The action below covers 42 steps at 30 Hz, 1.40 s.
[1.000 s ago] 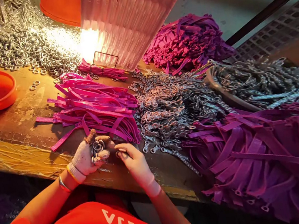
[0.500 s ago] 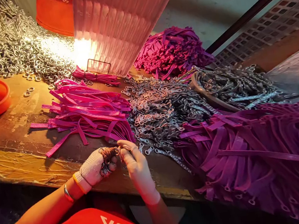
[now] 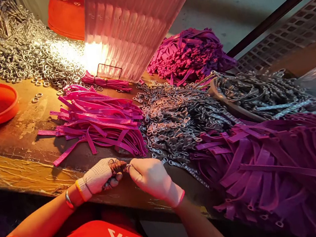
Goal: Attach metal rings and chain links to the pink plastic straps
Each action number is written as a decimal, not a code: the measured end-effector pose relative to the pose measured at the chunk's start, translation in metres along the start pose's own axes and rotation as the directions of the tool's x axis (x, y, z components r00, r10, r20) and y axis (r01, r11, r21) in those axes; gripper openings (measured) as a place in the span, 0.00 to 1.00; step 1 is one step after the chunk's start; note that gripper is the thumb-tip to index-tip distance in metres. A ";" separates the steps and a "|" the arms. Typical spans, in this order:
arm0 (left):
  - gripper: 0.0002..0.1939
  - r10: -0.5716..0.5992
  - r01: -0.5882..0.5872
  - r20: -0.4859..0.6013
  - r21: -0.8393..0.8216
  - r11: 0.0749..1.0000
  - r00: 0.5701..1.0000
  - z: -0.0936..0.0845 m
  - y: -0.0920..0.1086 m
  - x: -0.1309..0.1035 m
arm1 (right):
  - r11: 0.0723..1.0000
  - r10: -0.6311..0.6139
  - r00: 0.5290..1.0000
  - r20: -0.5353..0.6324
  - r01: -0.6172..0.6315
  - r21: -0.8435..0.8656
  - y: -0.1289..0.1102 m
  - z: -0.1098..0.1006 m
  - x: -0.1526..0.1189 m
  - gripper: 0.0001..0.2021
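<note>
Gloved in white, my left hand is closed around a small dark bundle with metal pieces, its thumb side wrapped in reddish-brown material. My right hand, also in a white glove, pinches a small metal ring against the right end of that bundle. Both hands meet at the table's front edge. Just beyond them lie bright pink straps, and to the right of those is a heap of short silver chain pieces.
An orange bowl stands at the left. Silver rings are heaped behind it. A ribbed translucent panel leans by the lamp glow. Purple straps cover the right side, below a chain-filled container.
My right hand has turned from upright to lying more sideways, its wrist swung right, with the fingers still at the bundle. The whole view has shifted slightly.
</note>
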<state>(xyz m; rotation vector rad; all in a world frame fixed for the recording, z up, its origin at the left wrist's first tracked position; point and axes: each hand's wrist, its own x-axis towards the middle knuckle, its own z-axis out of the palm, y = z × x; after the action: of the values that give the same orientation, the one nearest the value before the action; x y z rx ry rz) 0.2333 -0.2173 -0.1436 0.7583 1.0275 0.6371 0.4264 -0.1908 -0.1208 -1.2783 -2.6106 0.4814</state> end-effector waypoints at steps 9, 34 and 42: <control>0.19 0.068 -0.047 0.057 -0.318 0.947 0.996 -0.001 -0.004 0.010 | 0.999 0.017 0.988 -0.154 -0.011 0.039 -0.015 0.019 -0.001 0.18; 0.10 0.057 -0.105 -0.088 -0.807 0.581 0.994 -0.056 0.001 -0.013 | 0.985 -0.173 0.965 -0.198 0.163 -0.063 -0.047 -0.009 0.063 0.12; 0.11 0.093 -0.166 -0.137 -0.825 0.540 0.986 -0.047 -0.009 -0.009 | 0.699 0.237 0.970 -0.051 -0.134 0.703 -0.061 0.018 -0.033 0.11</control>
<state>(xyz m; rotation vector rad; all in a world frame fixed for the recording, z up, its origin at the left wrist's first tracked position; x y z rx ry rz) 0.1880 -0.2175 -0.1613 -0.0643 0.5987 1.1819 0.3959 -0.2555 -0.1153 -1.2249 -1.8598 1.2233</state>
